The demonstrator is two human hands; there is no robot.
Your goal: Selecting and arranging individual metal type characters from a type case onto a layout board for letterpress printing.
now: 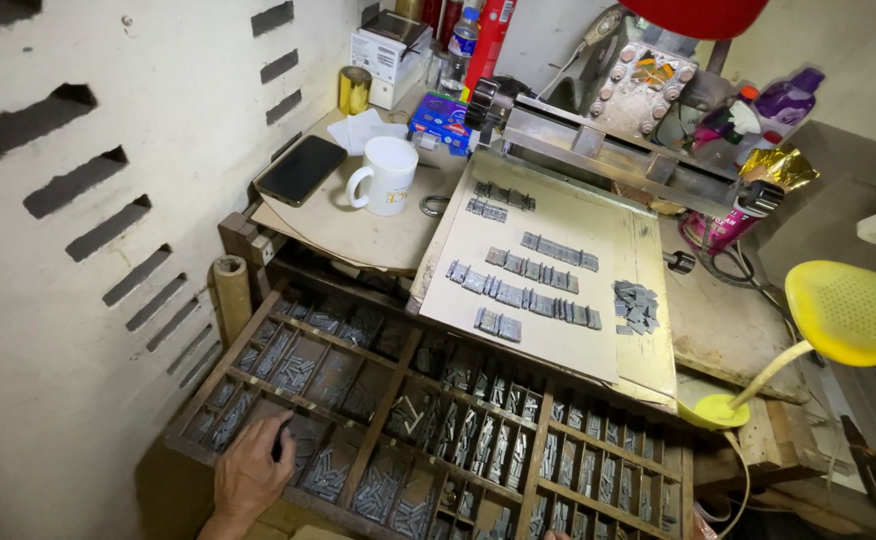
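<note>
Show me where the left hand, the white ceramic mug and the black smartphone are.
left hand (250,474), head view, back of the hand
white ceramic mug (388,177), head view, outer wall
black smartphone (301,170), head view, screen middle

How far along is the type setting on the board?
Five rows of metal type already lie on the cardboard sheet, with a loose pile beside them. The left hand is reaching into a compartment of the type case. Most compartments remain full.
</note>
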